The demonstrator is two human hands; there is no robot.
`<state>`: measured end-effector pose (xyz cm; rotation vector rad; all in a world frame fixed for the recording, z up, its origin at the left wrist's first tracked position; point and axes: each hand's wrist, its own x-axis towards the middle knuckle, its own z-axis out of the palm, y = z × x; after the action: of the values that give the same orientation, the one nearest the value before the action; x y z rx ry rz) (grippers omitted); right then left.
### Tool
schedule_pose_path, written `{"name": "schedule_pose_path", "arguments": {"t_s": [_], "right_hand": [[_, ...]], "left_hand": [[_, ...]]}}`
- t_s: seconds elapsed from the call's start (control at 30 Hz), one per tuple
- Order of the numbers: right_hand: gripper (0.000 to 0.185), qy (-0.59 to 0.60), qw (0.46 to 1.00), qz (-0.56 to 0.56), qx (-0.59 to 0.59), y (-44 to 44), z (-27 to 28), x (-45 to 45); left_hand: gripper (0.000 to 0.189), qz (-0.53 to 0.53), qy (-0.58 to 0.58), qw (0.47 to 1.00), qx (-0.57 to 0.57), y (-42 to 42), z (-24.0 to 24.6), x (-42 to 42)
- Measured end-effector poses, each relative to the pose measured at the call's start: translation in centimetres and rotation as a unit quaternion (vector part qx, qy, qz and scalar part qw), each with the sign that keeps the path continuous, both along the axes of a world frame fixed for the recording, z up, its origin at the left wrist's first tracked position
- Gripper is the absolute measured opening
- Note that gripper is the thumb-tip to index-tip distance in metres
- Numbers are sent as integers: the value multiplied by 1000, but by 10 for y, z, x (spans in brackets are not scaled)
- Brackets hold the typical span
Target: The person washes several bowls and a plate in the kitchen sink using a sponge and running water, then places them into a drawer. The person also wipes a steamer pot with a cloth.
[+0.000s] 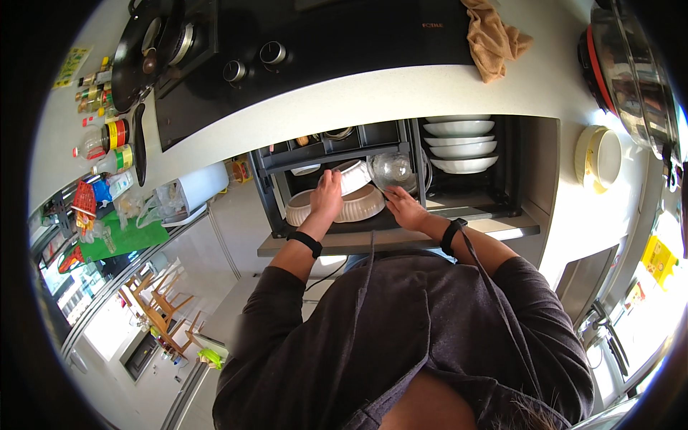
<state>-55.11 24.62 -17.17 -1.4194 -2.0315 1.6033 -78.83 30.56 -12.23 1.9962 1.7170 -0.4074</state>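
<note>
My left hand (327,200) grips the rim of a white fluted bowl (356,178), which is tilted inside an open drawer (398,236). Beneath it lie cream ribbed dishes (361,205), partly covered by that hand and the bowl. My right hand (406,208) has its fingers extended at the near edge of a clear glass bowl (395,167). Whether its fingertips press on the glass or on the ribbed dish beside it is hard to tell. Right of a dark divider stands a stack of several white bowls (463,145).
Above the drawer runs a pale countertop (365,110) with a black gas hob (344,54). A wok (131,70) sits at left, its handle jutting toward me. A brown cloth (493,40) lies at the hob's right. Bottles (115,158) and a yellowish bowl (597,158) flank the counter.
</note>
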Motion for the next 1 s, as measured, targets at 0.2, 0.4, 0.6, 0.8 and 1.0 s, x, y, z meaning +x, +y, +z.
{"name": "schedule_pose_path", "arguments": {"t_s": [0.2, 0.4, 0.6, 0.8, 1.0], "right_hand": [[39, 37, 999, -4, 18, 0, 0, 2], [38, 19, 1000, 0, -20, -4, 9, 2], [35, 27, 998, -18, -51, -3, 21, 2], [32, 104, 993, -36, -42, 10, 35, 9], [29, 70, 987, -79, -117, 10, 52, 6]], "left_hand": [[40, -59, 18, 998, 11, -16, -5, -1], [44, -71, 11, 997, -21, -29, -1, 6], [40, -54, -31, 997, -35, -12, 0, 12], [55, 217, -181, 953, -112, 21, -22, 49], [55, 203, -117, 954, -186, 32, -24, 67]]}}
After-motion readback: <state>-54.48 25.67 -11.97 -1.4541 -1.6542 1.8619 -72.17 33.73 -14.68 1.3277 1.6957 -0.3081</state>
